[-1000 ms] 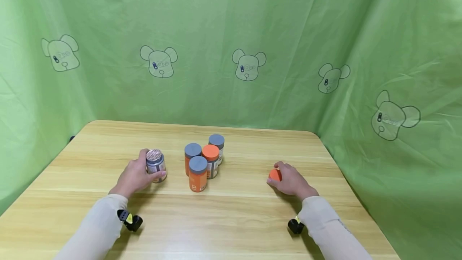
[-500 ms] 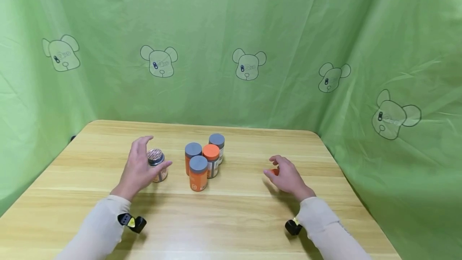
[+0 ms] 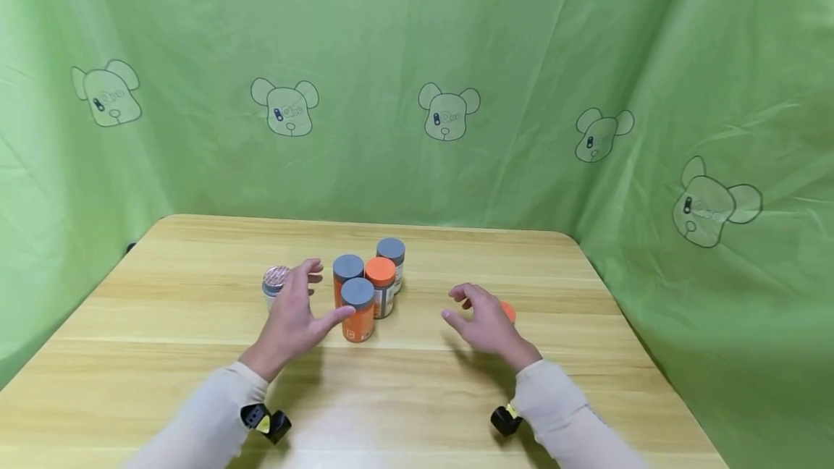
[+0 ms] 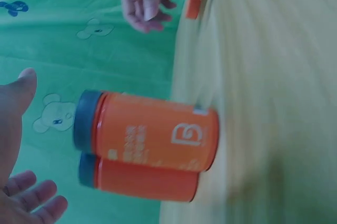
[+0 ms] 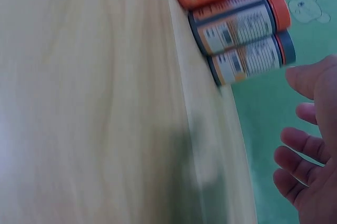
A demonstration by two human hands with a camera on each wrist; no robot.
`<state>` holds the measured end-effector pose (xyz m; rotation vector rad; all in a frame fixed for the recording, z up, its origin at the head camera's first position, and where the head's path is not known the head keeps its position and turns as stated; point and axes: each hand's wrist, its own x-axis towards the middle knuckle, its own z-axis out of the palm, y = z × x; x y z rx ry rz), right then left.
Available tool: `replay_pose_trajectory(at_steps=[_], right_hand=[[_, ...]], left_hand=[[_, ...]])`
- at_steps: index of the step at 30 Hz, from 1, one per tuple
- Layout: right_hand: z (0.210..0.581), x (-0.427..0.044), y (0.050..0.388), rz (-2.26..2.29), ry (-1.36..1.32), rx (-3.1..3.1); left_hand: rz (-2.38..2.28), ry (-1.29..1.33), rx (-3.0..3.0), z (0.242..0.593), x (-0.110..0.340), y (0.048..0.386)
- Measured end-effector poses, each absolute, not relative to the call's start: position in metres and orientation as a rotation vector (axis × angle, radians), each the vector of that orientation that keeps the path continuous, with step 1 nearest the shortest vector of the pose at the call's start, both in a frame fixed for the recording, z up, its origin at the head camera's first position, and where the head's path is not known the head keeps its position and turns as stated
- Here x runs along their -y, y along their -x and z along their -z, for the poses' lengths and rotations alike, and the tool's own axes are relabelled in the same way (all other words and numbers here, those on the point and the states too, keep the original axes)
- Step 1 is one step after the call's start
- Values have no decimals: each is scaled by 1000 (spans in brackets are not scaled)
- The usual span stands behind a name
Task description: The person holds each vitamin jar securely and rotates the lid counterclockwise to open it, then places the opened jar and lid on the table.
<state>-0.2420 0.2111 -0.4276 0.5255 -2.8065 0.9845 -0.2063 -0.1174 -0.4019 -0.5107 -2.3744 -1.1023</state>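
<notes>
In the head view my left hand point(image 3: 293, 320) hovers with thumb and fingers spread, just left of a front orange jar with a grey lid point(image 3: 357, 317). Behind that jar stand another grey-lidded orange jar point(image 3: 348, 268), an orange-lidded jar point(image 3: 381, 273) and a grey-lidded jar with a pale label point(image 3: 391, 250). A lidless jar with a foil seal point(image 3: 276, 277) is partly hidden behind my left hand. My right hand point(image 3: 489, 324) holds nothing, its fingers loosely bent above the table. Just beyond it lies an orange lid point(image 3: 508, 311), partly covered by the hand.
The wooden table point(image 3: 417, 396) carries all of these things. A green curtain point(image 3: 365, 165) with bear-head prints hangs behind and along the sides. A small black camera point(image 3: 504, 420) is strapped at the right wrist and another black camera point(image 3: 279, 425) at the left.
My left hand has let go of the foil-sealed jar and moved right towards the grouped jars. My right hand has released the orange lid and moved left, away from it.
</notes>
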Motion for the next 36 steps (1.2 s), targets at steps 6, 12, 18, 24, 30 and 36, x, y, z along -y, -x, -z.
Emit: replay_pose_trajectory(at_steps=[6,12,18,24,30,36], right_hand=[[430,-195,238,-993,-577,2787],[432,-182,233,-1049,-622,2759],[436,-174,231,-1101,-686,2730],[435,-168,229,-1109,-714,2724],[433,-164,229,-1109,-734,2718],[432,-161,227,-1134,-754,2715]], left_hand=[[1143,417,2536,411,108,203],[1171,352,2682,419,103,205],[1187,332,2738,432,99,209],[1214,360,2750,433,94,212],[1235,329,2746,433,91,216],[1206,305,2745,435,87,219]])
